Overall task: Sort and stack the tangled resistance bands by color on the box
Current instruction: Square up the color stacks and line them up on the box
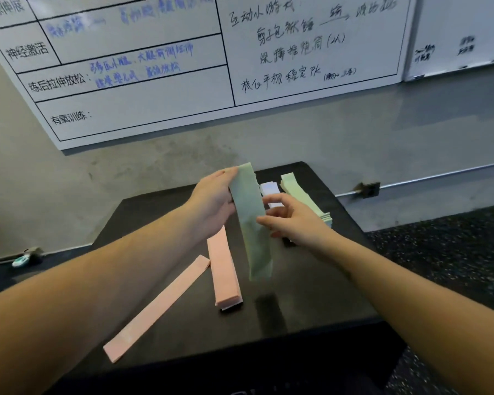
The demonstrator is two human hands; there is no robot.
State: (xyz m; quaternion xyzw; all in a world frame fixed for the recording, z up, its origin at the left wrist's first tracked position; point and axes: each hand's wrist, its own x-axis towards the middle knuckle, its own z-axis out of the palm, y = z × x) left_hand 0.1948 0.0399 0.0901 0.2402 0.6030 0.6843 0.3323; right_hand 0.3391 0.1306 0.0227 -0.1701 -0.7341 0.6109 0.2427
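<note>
While both hands are raised over the black box (320, 280), they hold one green band (251, 220) between them, above the top of the box and not touching it. The left hand (211, 203) grips the upper end of this band, with its fingers closed around the far edge. The right hand (291, 220) pinches the band near its middle, between the thumb and the first fingers, and the other fingers are curled. The lower end of the band hangs free, tilted toward the camera. On the box, under the left hand, lies a neat stack of pink bands (224, 275), and its near end points toward the camera. One single pink band (157, 307) lies flat just beside this stack, at an angle, and its far end comes very near to the stack; I cannot tell if they touch. At the far right side of the box lies a stack of green bands (303, 195). Between this stack and the held band a small pile of pale purple bands (270, 189) is partly hidden behind the right hand. Behind the box, a whiteboard (143, 109) with handwriting leans on the grey wall (354, 143).
</note>
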